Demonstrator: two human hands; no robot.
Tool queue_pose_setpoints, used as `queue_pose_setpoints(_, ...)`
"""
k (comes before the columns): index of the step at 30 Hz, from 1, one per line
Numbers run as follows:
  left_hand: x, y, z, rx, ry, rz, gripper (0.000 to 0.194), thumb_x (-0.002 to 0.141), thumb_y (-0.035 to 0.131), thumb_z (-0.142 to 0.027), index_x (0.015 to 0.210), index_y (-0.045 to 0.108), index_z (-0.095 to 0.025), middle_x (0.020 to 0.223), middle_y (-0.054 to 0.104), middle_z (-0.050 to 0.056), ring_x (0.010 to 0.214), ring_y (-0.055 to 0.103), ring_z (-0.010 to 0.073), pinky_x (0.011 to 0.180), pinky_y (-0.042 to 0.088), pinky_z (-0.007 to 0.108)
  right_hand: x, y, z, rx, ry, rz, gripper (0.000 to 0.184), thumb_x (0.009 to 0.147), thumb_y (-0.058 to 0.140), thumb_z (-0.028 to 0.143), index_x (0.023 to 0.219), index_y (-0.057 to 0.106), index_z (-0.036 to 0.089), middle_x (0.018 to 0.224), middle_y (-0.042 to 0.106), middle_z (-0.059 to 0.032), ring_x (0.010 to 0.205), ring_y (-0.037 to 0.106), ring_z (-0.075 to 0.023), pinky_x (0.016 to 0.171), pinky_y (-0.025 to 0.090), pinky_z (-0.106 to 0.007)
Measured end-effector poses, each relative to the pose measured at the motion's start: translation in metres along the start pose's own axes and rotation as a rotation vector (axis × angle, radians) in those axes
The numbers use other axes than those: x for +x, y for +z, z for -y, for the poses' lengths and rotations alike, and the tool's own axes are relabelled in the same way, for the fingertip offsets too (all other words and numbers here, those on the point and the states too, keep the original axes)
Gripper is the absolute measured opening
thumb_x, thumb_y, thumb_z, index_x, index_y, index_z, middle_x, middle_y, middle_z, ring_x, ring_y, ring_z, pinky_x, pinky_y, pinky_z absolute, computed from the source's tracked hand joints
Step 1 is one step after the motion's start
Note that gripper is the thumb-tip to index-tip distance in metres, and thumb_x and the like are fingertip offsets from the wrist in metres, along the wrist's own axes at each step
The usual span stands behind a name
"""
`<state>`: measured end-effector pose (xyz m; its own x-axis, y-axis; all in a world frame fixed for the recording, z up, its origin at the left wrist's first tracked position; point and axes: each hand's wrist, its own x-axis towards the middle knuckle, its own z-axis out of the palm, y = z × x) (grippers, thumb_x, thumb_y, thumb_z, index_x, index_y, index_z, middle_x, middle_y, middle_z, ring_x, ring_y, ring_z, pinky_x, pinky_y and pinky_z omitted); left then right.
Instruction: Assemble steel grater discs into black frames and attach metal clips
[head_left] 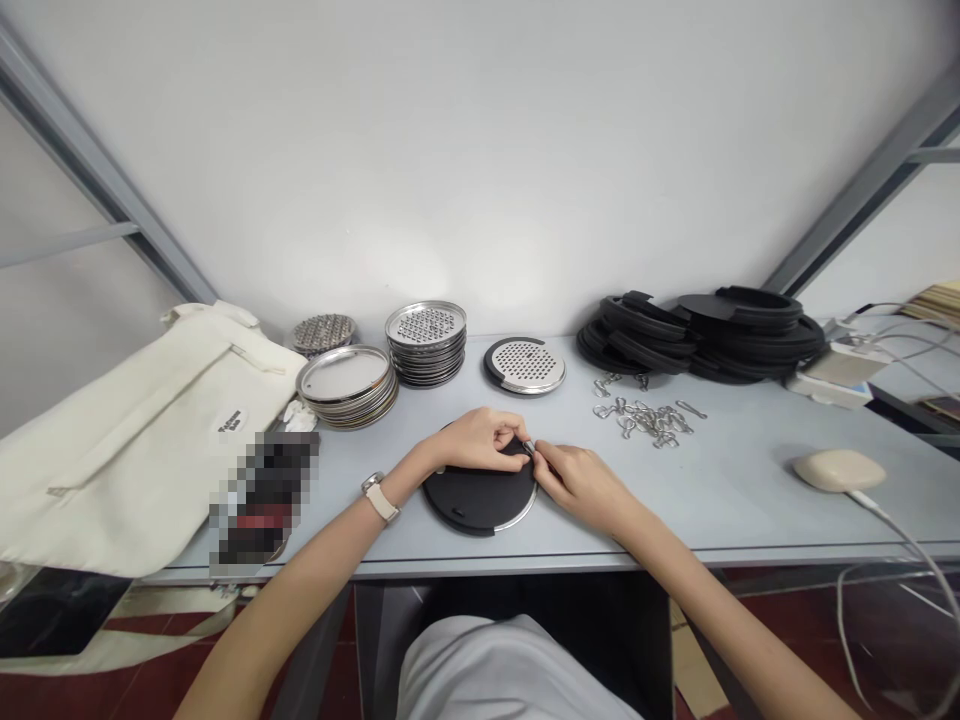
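A black round holder (480,500) lies flat on the table in front of me, with a silver metal rim showing along its right side. Over its upper part is my left hand (480,440), thumb and forefinger curled into a pinch at a small metal clip (529,448). My right hand (585,488) pinches the same clip from the other side, at the holder's upper right edge. Fingers partly cover the clip. Beyond the hands lies a perforated metal grater disc (529,364) set in a black holder. Several loose metal clips (645,420) are scattered to the right.
At the back left stand stacks of metal grater discs (426,345) and plain-looking metal discs (346,385). Black holders (697,335) are piled at the back right. A white bag (150,430) covers the left end. A cream corded device (840,468) sits at right.
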<state>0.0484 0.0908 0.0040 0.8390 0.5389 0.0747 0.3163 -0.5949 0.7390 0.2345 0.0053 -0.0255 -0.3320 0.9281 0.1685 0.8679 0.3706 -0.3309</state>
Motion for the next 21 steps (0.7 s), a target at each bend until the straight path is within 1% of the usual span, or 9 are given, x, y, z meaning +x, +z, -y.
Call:
queue_pose_setpoints(7, 0.0, 0.0004, -0.0019, 0.011, -0.016, -0.005, 0.016, 0.07, 0.063, -0.025, 0.083, 0.06, -0.016, 0.054, 0.038, -0.009, 0.051, 0.035, 0.0066, 0.054, 0.03, 0.02, 0.0004, -0.0004, -0.0001, 0.028, 0.0, 0.014, 0.034, 0.096, 0.031, 0.028, 0.071, 0.052, 0.019, 0.066, 0.062, -0.0034, 0.059, 0.055, -0.015, 0.059, 0.031, -0.026)
queue_pose_setpoints(10, -0.0001, 0.0, -0.0028, 0.016, -0.019, 0.002, 0.019, 0.069, 0.063, -0.022, 0.087, 0.062, -0.017, 0.054, 0.038, -0.009, 0.051, 0.035, 0.0067, 0.054, 0.029, 0.019, 0.0003, -0.0001, -0.0004, 0.037, -0.001, 0.018, 0.037, 0.097, 0.03, 0.029, 0.069, 0.052, 0.019, 0.066, 0.063, -0.0039, 0.059, 0.055, -0.0151, 0.06, 0.032, -0.026)
queue_pose_setpoints(15, -0.0001, -0.0004, -0.0038, 0.047, -0.01, 0.009, 0.024, 0.07, 0.062, -0.021, 0.094, 0.063, -0.018, 0.054, 0.039, -0.009, 0.052, 0.036, 0.007, 0.054, 0.03, 0.019, 0.0005, 0.0003, -0.0005, 0.027, -0.003, 0.021, 0.037, 0.097, 0.03, 0.03, 0.07, 0.052, 0.019, 0.068, 0.064, -0.0039, 0.061, 0.056, -0.0155, 0.061, 0.032, -0.026)
queue_pose_setpoints(21, 0.0001, -0.0004, -0.0027, 0.069, 0.014, 0.001, 0.02, 0.071, 0.062, -0.022, 0.09, 0.059, -0.018, 0.055, 0.039, -0.01, 0.052, 0.036, 0.0068, 0.054, 0.03, 0.019, 0.0007, 0.0007, -0.0008, 0.022, -0.007, 0.023, 0.036, 0.098, 0.029, 0.029, 0.07, 0.051, 0.02, 0.067, 0.063, -0.0033, 0.06, 0.056, -0.0153, 0.06, 0.031, -0.026)
